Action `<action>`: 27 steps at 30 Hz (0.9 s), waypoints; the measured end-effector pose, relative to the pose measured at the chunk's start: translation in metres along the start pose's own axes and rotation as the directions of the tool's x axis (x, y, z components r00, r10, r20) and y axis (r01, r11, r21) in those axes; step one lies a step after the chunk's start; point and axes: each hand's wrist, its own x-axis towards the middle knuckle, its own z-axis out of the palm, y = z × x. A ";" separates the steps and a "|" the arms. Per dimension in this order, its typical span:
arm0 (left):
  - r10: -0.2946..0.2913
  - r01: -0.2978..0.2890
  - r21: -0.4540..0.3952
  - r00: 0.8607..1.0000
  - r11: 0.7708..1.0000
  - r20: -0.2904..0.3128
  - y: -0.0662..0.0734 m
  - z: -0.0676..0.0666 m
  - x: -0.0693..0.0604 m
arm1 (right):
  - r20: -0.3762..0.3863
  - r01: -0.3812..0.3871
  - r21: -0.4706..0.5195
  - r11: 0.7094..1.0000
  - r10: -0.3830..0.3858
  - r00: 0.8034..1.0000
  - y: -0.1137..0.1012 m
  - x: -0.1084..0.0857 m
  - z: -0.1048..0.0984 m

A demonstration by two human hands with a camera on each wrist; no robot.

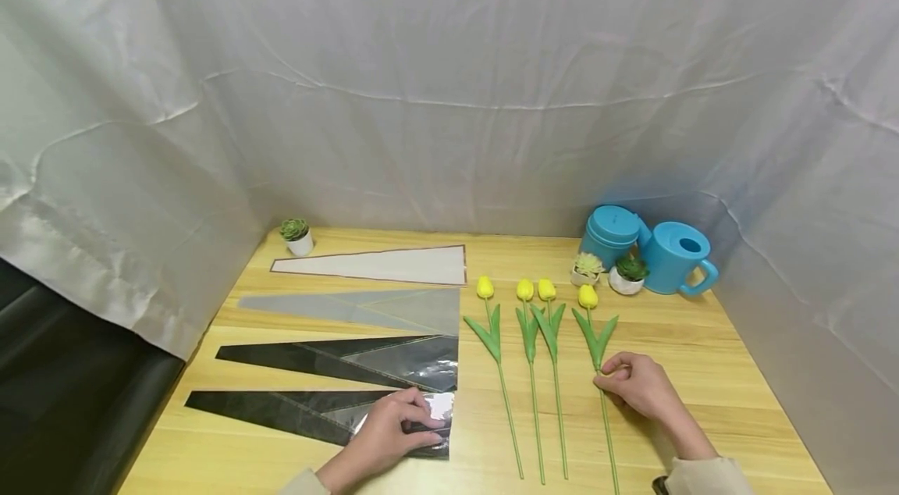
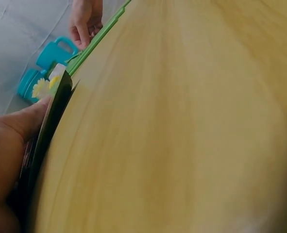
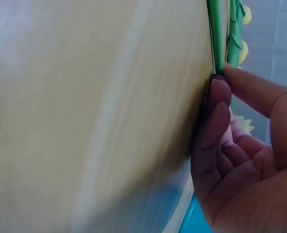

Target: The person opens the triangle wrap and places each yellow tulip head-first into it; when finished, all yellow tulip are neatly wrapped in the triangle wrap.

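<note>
Between thumb and index finger, my right hand (image 1: pixel 641 386) pinches the green stem of the rightmost yellow tulip (image 1: pixel 595 343), which lies on the table. The right wrist view shows the fingertips on that stem (image 3: pixel 216 36). My left hand (image 1: pixel 393 429) rests on the wide right end of the nearest black tapered flower sleeve (image 1: pixel 281 411), its fingers bent and thumb stretched out. In the left wrist view, the thumb lies against the dark sleeve (image 2: pixel 56 109); the other fingertips are hidden there. Several tulips (image 1: pixel 530 347) lie side by side between the hands.
Behind the nearest sleeve lie another black sleeve (image 1: pixel 337 358), a grey one (image 1: pixel 351 309) and a white one (image 1: pixel 379 265). A small potted succulent (image 1: pixel 298 237) stands back left. Back right are a blue lidded cup (image 1: pixel 609 233), a blue watering can (image 1: pixel 677 257) and two small potted plants (image 1: pixel 627 276).
</note>
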 end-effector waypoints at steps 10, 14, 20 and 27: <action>-0.076 0.076 -0.189 0.997 0.979 0.006 0.002 -0.005 0.002 | 0.024 0.006 0.034 0.999 -0.007 1.000 -0.001 -0.001 0.000; -0.102 0.104 -0.235 0.995 0.967 0.020 0.004 -0.009 0.002 | 0.023 -0.007 0.038 0.999 0.007 1.000 0.000 0.000 0.001; -0.140 0.152 -0.304 0.988 0.941 0.061 0.002 -0.014 0.004 | 0.024 -0.010 0.048 0.999 0.009 1.000 0.000 0.001 0.000; -0.162 0.177 -0.283 0.984 0.943 0.074 -0.003 -0.016 0.005 | 0.025 -0.020 0.048 0.999 0.019 1.000 0.000 0.001 0.000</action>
